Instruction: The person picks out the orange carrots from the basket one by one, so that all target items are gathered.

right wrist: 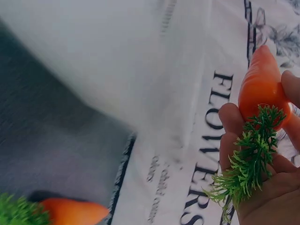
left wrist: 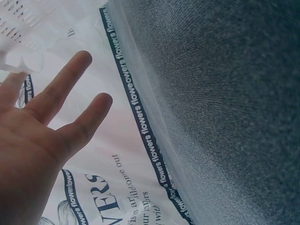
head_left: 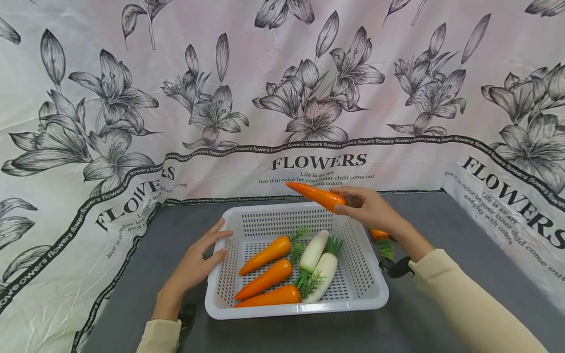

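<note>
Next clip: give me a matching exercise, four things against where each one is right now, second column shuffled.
Things:
1. right hand
2. left hand
3. two white radishes
4. lone carrot

Places:
A. lying in the white basket beside three carrots
B. on the grey table, outside the basket, by the right wrist
C. holding a carrot above the basket's far rim
D. fingers straight, at the basket's left rim

Pairs: 1-C, 2-D, 3-A, 4-B
</note>
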Tool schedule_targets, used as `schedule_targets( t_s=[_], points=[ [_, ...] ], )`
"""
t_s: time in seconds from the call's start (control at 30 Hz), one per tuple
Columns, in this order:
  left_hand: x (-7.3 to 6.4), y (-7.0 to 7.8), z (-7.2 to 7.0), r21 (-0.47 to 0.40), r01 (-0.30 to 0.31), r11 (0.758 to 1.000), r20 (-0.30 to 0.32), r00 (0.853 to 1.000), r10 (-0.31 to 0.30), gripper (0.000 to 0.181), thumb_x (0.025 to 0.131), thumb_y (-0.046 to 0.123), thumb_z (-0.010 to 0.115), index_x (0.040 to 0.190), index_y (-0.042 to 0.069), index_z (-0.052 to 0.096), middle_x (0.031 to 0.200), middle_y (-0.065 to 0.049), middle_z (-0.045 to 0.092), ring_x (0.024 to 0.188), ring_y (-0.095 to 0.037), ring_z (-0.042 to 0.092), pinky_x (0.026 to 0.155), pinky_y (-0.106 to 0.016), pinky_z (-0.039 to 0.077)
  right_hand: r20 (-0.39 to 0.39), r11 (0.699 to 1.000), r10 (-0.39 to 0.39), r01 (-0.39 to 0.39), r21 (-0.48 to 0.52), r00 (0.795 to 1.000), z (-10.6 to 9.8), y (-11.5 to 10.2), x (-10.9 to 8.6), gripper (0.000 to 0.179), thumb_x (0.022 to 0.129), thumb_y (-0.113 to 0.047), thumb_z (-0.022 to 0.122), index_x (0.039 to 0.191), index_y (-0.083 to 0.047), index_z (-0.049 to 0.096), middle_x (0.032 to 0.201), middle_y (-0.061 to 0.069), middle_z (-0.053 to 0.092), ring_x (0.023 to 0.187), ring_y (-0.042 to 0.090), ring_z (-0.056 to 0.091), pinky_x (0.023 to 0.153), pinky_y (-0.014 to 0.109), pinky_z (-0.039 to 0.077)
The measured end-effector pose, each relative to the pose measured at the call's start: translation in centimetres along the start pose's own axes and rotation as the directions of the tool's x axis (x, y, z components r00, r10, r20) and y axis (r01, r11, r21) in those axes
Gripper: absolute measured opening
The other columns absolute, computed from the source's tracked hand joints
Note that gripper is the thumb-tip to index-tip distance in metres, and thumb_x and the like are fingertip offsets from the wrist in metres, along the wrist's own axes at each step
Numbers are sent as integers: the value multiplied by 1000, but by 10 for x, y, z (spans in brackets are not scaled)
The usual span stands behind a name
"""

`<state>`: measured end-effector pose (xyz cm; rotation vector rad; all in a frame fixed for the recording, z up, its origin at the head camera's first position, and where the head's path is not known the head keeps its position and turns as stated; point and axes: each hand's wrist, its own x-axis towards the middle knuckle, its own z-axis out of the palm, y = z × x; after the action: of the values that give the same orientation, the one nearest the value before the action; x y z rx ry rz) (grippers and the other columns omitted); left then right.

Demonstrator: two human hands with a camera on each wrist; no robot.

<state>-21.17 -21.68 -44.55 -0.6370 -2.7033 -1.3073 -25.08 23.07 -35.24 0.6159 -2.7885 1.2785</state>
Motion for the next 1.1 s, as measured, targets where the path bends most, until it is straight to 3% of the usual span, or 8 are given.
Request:
schedule_targets(
  t_s=[0.23, 0.7, 0.93, 1.1],
  points=[
    [0, 0, 1, 5, 14, 1000, 6, 1000, -14, 44, 101, 30, 61, 145, 22, 58, 170, -2, 25, 155, -41, 25, 114, -73, 29, -27, 999, 50, -50, 0, 998, -8, 21, -18, 55, 97, -29, 70, 148, -14, 55, 122, 15, 70, 95, 28, 68, 78, 32, 58],
    [0, 0, 1, 8, 17, 1000, 0, 1000, -17, 44, 101, 30, 61, 144, 25, 58, 170, -2, 25, 155, -41, 26, 114, -74, 29, -178, 989, 143, -149, -21, 974, -29, 55, -49, 56, 99, -36, 66, 149, -16, 53, 125, 20, 67, 93, 20, 64, 64, 29, 55],
    [0, 0, 0, 6, 13, 1000, 2, 1000, -13, 45, 101, 29, 61, 145, 22, 57, 170, -2, 25, 155, -42, 25, 113, -74, 29, -304, 983, 153, -176, -49, 940, -37, 73, -62, 55, 100, -37, 65, 148, -13, 54, 121, 24, 68, 82, -6, 57, 54, 26, 49],
    [0, 1, 1, 14, 10, 1000, 1, 1000, -10, 45, 101, 29, 61, 145, 22, 57, 170, -3, 25, 155, -42, 26, 113, -74, 30, -375, 971, 174, -223, -91, 911, -43, 90, -71, 56, 100, -38, 64, 148, -10, 54, 121, 27, 67, 79, -14, 54, 57, 24, 52]
  ],
)
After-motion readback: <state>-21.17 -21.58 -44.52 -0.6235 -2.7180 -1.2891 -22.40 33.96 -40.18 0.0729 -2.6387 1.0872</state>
